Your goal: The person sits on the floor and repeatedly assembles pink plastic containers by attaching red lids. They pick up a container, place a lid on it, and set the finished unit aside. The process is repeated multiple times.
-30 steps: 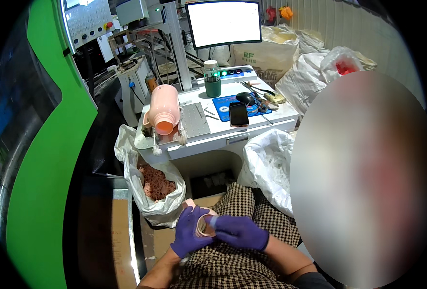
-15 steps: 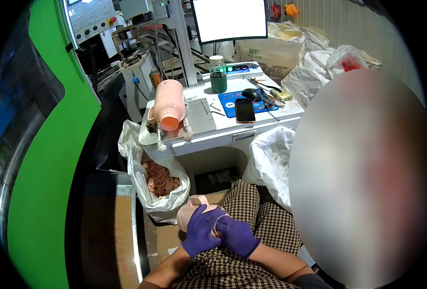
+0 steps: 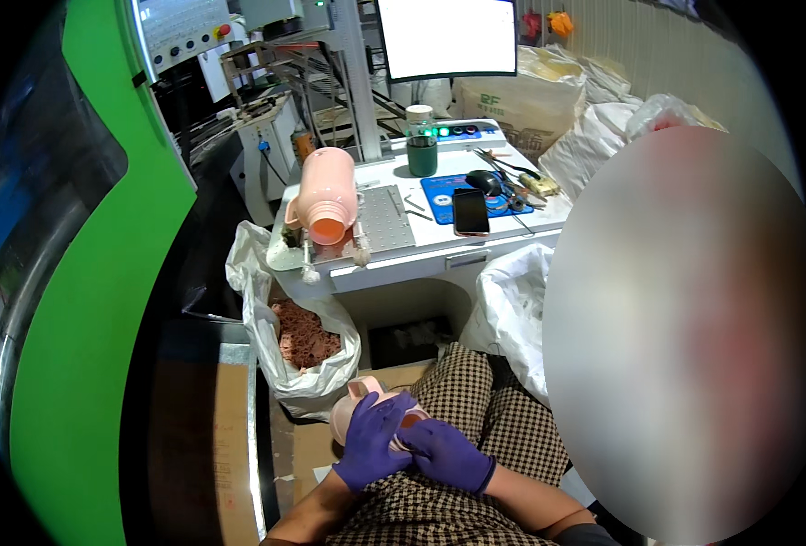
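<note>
Over my lap lies a pink plastic jug [image 3: 341,422] with a loop handle, its open mouth turned toward my right hand. My left hand [image 3: 372,444], in a purple glove, is wrapped over the jug's body close to the mouth. At the rim is my right hand [image 3: 450,455], also gloved in purple, its fingers bent closed; whatever they may hold is hidden. A second pink jug [image 3: 326,182] rests on its side on the white worktable [image 3: 394,264], mouth toward me.
Left of my knees stands a white sack [image 3: 316,391] of reddish-brown shavings [image 3: 304,335]; another white sack [image 3: 512,309] is on the right. A phone [image 3: 470,212], a mouse [image 3: 484,182], pliers and a bottle of green liquid [image 3: 422,155] are on the table. A green machine panel [image 3: 84,364] borders the left.
The right hand has shifted a little along the rim, and more of the jug's mouth shows between the hands. The left hand keeps its hold. My view has shifted slightly.
</note>
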Demonstrator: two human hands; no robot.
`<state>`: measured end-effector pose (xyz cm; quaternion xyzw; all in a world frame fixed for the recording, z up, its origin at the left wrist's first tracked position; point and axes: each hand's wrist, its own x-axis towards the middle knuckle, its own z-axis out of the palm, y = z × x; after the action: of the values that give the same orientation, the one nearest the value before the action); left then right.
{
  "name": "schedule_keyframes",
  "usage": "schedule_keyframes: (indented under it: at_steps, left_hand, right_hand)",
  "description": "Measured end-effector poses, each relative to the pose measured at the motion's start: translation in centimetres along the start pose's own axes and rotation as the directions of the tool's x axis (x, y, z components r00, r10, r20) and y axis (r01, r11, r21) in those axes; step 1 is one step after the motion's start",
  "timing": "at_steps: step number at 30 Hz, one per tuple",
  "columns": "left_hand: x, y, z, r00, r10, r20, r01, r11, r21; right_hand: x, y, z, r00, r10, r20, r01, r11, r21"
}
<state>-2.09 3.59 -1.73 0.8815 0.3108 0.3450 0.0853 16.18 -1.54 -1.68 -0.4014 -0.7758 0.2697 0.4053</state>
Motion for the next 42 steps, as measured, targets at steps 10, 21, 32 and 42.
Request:
schedule_keyframes:
  at_steps: [10, 21, 32, 42]
  left_hand:
    - [-13.4, -2.8, -18.2, 0.119, -0.962, -0.244, 0.516, 0.27, -0.813]
    - [-10.6, -5.1, -13.9, 0.462, -0.585, -0.666, 0.378, 0.81, -0.449]
    - [14.5, -16.8, -4.5, 0.707, -0.035, -0.706, 0.2, 0.968, 0.153]
    - [22.3, -20.6, 0.8, 0.72, -0.245, -0.649, 0.48, 0.852, 0.211]
  right_hand:
    - [20.9, 3.1, -6.0, 0.897, -0.424, -0.125, 0.208, 0.654, -0.727]
    - [30.1, 7.9, -8.5, 0.796, -0.594, 0.114, 0.41, 0.392, -0.824]
    - [-8.7, -2.9, -17.9, 0.855, -0.231, -0.464, -0.047, 0.857, -0.513]
    - [-17.3, -5.6, -16.3, 0.67, 0.079, -0.738, -0.359, 0.905, -0.229]
